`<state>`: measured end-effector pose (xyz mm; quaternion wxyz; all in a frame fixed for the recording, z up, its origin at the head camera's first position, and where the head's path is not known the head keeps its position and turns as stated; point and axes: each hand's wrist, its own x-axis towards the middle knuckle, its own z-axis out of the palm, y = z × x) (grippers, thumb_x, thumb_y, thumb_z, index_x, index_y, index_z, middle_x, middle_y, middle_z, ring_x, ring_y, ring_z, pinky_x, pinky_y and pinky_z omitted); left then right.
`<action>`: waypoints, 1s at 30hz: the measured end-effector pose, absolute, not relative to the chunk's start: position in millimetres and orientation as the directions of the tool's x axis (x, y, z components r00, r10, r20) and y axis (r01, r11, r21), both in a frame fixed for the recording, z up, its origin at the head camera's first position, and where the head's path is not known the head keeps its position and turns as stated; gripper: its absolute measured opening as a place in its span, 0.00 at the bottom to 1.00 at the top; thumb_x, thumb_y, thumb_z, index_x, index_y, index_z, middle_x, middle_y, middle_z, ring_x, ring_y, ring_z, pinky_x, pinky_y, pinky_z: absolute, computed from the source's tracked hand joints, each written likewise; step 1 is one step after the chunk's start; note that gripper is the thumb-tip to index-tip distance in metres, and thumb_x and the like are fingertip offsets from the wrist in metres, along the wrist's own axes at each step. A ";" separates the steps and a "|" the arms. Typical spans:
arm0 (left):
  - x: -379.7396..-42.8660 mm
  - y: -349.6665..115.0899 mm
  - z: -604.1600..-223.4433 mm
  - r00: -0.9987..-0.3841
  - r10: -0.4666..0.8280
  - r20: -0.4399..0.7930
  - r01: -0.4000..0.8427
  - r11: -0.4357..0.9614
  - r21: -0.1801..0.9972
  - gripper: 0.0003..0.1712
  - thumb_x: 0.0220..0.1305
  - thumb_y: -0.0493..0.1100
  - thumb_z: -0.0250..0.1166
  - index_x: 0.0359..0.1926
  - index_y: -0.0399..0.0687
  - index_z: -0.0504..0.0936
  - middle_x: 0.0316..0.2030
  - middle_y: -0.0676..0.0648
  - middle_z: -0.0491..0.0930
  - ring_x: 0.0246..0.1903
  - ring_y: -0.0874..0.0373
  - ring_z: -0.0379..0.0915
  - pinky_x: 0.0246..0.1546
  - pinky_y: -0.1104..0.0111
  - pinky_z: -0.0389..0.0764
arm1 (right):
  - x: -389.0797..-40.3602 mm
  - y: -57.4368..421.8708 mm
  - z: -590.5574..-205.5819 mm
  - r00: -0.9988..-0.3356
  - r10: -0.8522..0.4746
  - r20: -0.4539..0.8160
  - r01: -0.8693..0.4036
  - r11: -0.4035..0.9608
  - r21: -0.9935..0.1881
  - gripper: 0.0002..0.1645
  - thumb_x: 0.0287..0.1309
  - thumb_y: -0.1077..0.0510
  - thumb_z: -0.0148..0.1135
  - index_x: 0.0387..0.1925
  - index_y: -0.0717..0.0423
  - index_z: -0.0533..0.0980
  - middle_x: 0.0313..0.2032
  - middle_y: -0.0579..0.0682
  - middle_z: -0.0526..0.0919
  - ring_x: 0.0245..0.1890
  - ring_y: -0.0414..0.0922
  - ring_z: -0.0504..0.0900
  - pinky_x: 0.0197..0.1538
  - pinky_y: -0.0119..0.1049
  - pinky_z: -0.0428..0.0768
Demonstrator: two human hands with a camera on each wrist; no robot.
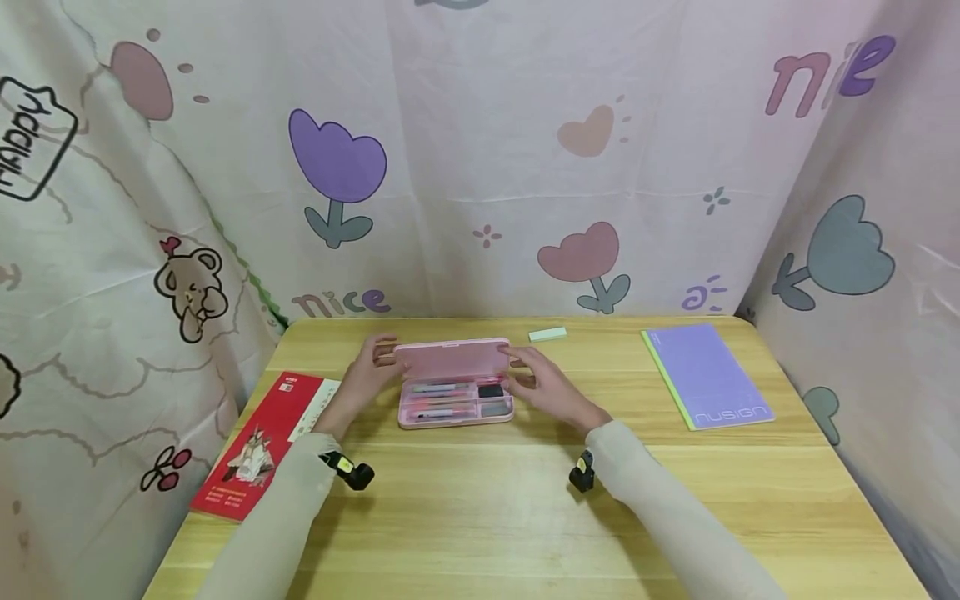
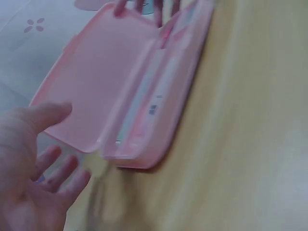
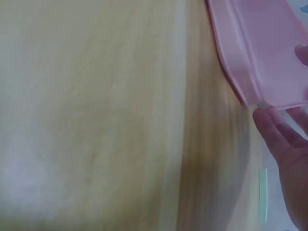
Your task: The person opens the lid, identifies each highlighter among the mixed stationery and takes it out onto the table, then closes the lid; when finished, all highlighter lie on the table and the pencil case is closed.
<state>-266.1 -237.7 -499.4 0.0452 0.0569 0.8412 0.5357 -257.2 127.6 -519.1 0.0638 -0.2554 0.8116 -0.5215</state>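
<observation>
A: Where is the pencil case?

B: On the table, around eleven o'clock from its middle, with its lid raised and pens lying inside.

A: And the hands?

B: The left hand is at the case's nine o'clock end, the right hand at three. On each, the thumb lies over the lid's inner face and the fingers are outside it, slightly bent and well parted. No firm grip shows; how hard they press, if at all, I cannot tell.

A: How should that lid be handled?

B: Work both ends evenly, I'd say, so it swings without twisting. A light touch at the rim should do; squeezing could bow it. Thumbs ought to clear the box's edge, or a tip may get nipped.

A: Could the case slide?

B: Perhaps, if one hand pushes harder than the other.

A: Anything nearby to mind?

B: A pale green strip at two o'clock from the case, near the right hand. The purple notebook is well apart at three.
</observation>
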 end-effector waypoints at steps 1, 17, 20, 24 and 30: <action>-262.9 -237.3 -501.8 -0.989 0.147 -0.013 0.044 0.383 0.923 0.40 0.79 0.43 0.69 0.79 0.40 0.57 0.77 0.31 0.67 0.74 0.32 0.68 0.76 0.41 0.72 | -257.3 126.9 -518.4 -0.868 -0.475 0.148 -0.336 0.341 -0.878 0.41 0.76 0.56 0.68 0.84 0.45 0.64 0.76 0.57 0.70 0.73 0.61 0.77 0.74 0.56 0.79; -246.9 -250.8 -510.4 -0.877 0.450 -0.168 0.089 0.496 0.864 0.55 0.73 0.44 0.75 0.89 0.48 0.51 0.76 0.32 0.66 0.74 0.34 0.67 0.77 0.40 0.70 | -256.9 117.9 -516.3 -0.918 -0.396 0.032 -0.211 0.417 -0.884 0.48 0.78 0.55 0.66 0.88 0.37 0.53 0.81 0.57 0.64 0.66 0.58 0.83 0.70 0.55 0.84; -249.8 -253.1 -507.9 -0.853 0.474 -0.220 0.071 0.523 0.850 0.58 0.71 0.46 0.76 0.89 0.51 0.48 0.78 0.35 0.63 0.75 0.37 0.64 0.77 0.42 0.70 | -255.6 116.6 -518.5 -0.934 -0.350 0.074 -0.233 0.439 -0.868 0.46 0.78 0.57 0.66 0.87 0.39 0.55 0.79 0.58 0.64 0.66 0.58 0.82 0.69 0.53 0.85; -250.5 -254.3 -506.5 -0.838 0.480 -0.259 0.053 0.546 0.836 0.62 0.68 0.47 0.78 0.89 0.50 0.46 0.79 0.36 0.60 0.76 0.37 0.62 0.79 0.43 0.66 | -251.0 110.5 -516.5 -0.929 -0.298 0.220 -0.348 0.502 -0.792 0.38 0.77 0.59 0.66 0.82 0.47 0.65 0.73 0.60 0.69 0.68 0.58 0.78 0.66 0.53 0.86; -249.9 -257.1 -507.8 -0.836 0.487 -0.255 0.084 0.571 0.817 0.64 0.65 0.48 0.80 0.89 0.48 0.47 0.81 0.36 0.56 0.78 0.35 0.60 0.81 0.39 0.64 | -236.2 87.6 -509.4 -0.817 -0.503 0.282 -0.567 0.613 -0.550 0.26 0.75 0.56 0.69 0.70 0.54 0.78 0.62 0.53 0.82 0.62 0.52 0.79 0.68 0.51 0.83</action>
